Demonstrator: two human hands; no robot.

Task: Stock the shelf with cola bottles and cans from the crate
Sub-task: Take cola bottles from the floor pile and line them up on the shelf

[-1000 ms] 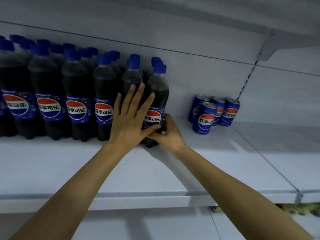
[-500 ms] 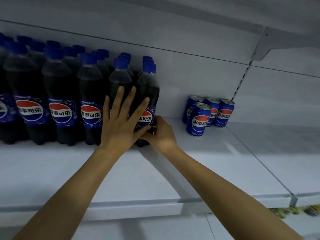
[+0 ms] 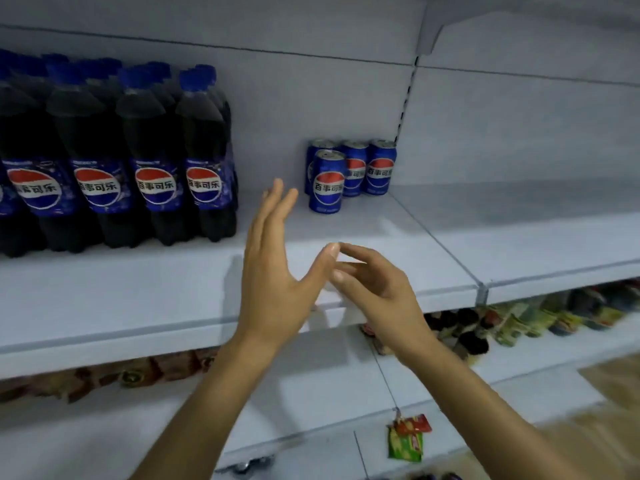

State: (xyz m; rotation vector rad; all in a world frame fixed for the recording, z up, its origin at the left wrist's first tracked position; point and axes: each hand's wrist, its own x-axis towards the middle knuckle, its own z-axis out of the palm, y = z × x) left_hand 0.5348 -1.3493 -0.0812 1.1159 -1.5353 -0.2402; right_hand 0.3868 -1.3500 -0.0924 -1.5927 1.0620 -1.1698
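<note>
Several dark cola bottles (image 3: 204, 178) with blue caps and blue labels stand in rows at the left of the white shelf (image 3: 363, 237). To their right, against the back wall, stand several blue cola cans (image 3: 329, 181). My left hand (image 3: 277, 268) hovers in front of the shelf edge with straight fingers, holding nothing. Close beside it, my right hand (image 3: 374, 285) has loosely curled fingers and is empty too. Both hands are apart from the bottles. The crate is out of view.
A shelf upright (image 3: 407, 95) divides this bay from the bare one on the right. Lower shelves carry snack packets (image 3: 519, 320), and one packet (image 3: 405, 438) hangs at a lower shelf's front. Bare shelf lies between bottles and cans.
Both hands have let go of the rightmost front bottle and pulled back toward me and to the right. The view has dropped and shifted, showing the lower shelves.
</note>
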